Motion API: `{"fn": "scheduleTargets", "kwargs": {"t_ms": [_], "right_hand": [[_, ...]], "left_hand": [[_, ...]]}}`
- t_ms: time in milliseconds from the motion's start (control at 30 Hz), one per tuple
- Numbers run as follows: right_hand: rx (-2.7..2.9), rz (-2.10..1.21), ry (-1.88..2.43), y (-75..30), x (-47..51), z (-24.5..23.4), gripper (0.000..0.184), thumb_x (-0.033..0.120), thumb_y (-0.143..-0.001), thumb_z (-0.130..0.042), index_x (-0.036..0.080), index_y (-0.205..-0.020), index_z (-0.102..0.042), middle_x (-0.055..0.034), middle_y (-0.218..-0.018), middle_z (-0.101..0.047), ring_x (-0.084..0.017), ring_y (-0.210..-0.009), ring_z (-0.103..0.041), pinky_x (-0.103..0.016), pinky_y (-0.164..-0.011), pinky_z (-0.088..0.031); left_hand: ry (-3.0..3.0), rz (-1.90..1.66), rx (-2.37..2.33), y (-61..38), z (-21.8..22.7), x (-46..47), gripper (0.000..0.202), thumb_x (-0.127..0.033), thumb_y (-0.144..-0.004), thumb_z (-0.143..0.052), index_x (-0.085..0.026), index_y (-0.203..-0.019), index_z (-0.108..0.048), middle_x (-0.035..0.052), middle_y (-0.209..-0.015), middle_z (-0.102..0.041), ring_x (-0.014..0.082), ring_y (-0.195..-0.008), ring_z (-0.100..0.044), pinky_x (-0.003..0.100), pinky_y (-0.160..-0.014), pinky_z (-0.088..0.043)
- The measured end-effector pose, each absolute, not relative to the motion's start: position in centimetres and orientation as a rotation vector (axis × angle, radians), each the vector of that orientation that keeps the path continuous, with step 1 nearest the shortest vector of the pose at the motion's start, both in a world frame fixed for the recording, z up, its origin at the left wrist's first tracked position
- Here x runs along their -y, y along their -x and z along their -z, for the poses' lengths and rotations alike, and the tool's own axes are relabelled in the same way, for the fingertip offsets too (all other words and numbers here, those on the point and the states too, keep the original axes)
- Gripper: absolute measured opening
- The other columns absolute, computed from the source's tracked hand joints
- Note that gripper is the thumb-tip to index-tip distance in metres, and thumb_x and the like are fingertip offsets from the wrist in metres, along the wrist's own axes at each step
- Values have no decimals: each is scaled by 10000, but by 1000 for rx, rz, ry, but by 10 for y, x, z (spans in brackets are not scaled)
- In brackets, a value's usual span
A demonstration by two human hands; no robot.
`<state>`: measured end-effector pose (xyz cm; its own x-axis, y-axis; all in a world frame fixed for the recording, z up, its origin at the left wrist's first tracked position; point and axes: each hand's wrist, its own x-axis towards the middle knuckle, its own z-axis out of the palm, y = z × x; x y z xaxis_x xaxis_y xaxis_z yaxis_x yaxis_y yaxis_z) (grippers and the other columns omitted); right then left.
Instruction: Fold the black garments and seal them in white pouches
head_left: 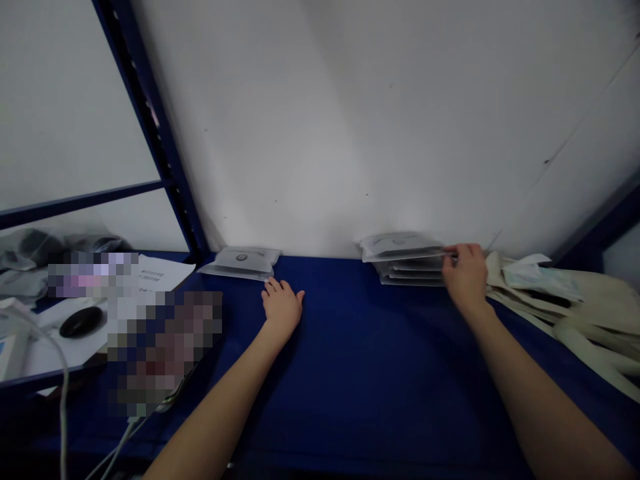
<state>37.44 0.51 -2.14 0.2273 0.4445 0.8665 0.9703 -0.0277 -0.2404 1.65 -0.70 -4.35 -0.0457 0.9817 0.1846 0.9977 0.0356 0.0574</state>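
My left hand (pixel 283 308) rests low over the blue shelf, fingers spread and thumb out to the side. Its fingertips are at the near right corner of a flat frosted plastic packet (pixel 245 259) with a dark round mark; whether they press on it I cannot tell. On the right, several similar packets lie piled against the white wall. My right hand (pixel 468 277) pinches the right end of the top plastic packet (pixel 400 245), thumb and fingers closed on its edge. The lower packets (pixel 410 273) sit just beneath it, their edges showing.
Beige fabric bags (pixel 595 313) lie right of my right hand. At left are papers (pixel 165 272), a black computer mouse (pixel 81 322), a blurred-out object (pixel 170 350) and white cables (pixel 65 400). A blue metal post (pixel 160 147) rises behind the left packet.
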Motion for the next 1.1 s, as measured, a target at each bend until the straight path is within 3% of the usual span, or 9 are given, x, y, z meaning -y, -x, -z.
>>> {"fn": "scheduleTargets", "kwargs": {"t_ms": [167, 367, 533, 833, 1100], "right_hand": [[1559, 760, 1529, -341, -7, 16, 132, 204, -809, -443, 189, -815, -574, -103, -876, -572, -225, -746, -556, -376, -726, -467], [1828, 687, 1389, -289, -12, 26, 166, 202, -859, -423, 195, -843, -588, -94, -860, -593, -230, -807, -585, -379, -749, -491], [1942, 512, 1313, -262, -15, 37, 234, 186, -873, -385, 190, -944, -608, -102, -927, -594, -224, -821, -597, -385, -764, -505], [1913, 377, 1477, -264, -21, 53, 180, 177, -853, -433, 180, -898, -607, -92, -929, -621, -220, -784, -615, -376, -715, -508], [1895, 434, 1553, -272, -24, 55, 155, 143, -849, -434, 179, -851, -585, -90, -900, -616, -210, -745, -600, -334, -659, -473]], "left_hand": [[2104, 252, 2186, -16, 45, 7, 536, -395, -919, -364, 11, -1243, -494, 286, -1369, -397, 360, -1246, -412, 416, -968, -351], [2118, 264, 2158, -17, 45, 7, 518, -384, -918, -370, 5, -1235, -500, 278, -1364, -408, 363, -1232, -422, 424, -955, -359], [2192, 281, 2107, -20, 44, 10, 502, -380, -922, -365, -11, -1230, -508, 254, -1356, -432, 356, -1234, -419, 430, -965, -351], [2465, 389, 1828, -35, 49, 13, 434, -359, -920, -388, -61, -1201, -531, 216, -1331, -471, 321, -1237, -419, 430, -980, -350], [2754, 501, 1560, -58, 43, 25, 273, -253, -898, -407, -126, -981, -635, 132, -1068, -623, 247, -1047, -537, 347, -890, -419]]}}
